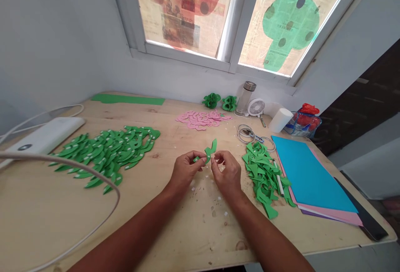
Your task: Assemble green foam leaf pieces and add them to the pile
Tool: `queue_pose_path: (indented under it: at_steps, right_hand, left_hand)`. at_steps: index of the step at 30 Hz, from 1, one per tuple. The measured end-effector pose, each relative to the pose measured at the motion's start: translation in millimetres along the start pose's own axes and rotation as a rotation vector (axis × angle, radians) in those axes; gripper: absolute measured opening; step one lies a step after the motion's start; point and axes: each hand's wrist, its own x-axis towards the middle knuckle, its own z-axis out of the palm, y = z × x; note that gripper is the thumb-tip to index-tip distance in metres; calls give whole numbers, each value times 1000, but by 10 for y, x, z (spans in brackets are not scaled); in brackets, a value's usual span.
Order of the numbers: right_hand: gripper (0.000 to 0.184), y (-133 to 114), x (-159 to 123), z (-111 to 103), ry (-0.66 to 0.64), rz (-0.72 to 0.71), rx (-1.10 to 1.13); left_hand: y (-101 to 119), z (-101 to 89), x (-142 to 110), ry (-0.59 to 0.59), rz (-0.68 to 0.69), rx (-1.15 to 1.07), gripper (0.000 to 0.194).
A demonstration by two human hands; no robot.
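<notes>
A curved green foam cut-out (211, 150) is pinched between the thumb and fingers of my left hand (187, 168) over the middle of the table. My right hand (228, 172) is closed in a pinch close to the cut-out's right side; whatever sits between its fingertips is too small to make out. Tiny white scraps (219, 198) lie on the wood below. To the left spreads a pile of green leaf-like pieces (106, 153) with small white patches. A heap of green foam pieces (264, 176) lies right of my right hand, with a white pen (279, 180) on it.
Pink cut-outs (203, 119), two green foam flowers (211, 100), a bottle (245, 99) and a small fan (256, 107) stand toward the wall. Scissors (248, 133) and coloured sheets (312, 172) are on the right. A cable (106, 176) loops across the left foreground.
</notes>
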Motion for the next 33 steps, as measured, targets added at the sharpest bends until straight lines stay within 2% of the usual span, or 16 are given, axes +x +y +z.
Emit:
queue_pose_path:
  at_steps: [4, 9, 16, 20, 22, 24, 28, 33]
  right_hand:
    - [7, -13, 7, -3, -6, -121, -71]
    - [10, 1, 9, 10, -28, -143, -105]
    - [10, 64, 9, 10, 10, -2, -48]
    - [16, 90, 8, 7, -41, 47, -52]
    - [13, 94, 11, 13, -66, 68, -25]
    - [9, 92, 17, 17, -76, 78, 16]
    - [12, 67, 31, 1, -100, 97, 118]
    - [15, 32, 34, 6, -138, 250, 356]
  left_hand:
    - [-30, 0, -5, 12, 35, 94, 15]
    - [-60, 2, -4, -16, 75, 159, 14]
    - [-23, 5, -4, -3, 5, 43, 17]
    - [-63, -11, 31, 15, -39, -98, 22]
    - [-84, -16, 46, 14, -57, -156, 22]
    - [-95, -18, 53, 8, -70, -199, 21]
    - [-89, -12, 49, -13, -62, -234, 20]
    - [-53, 17, 12, -60, -40, -153, 18]
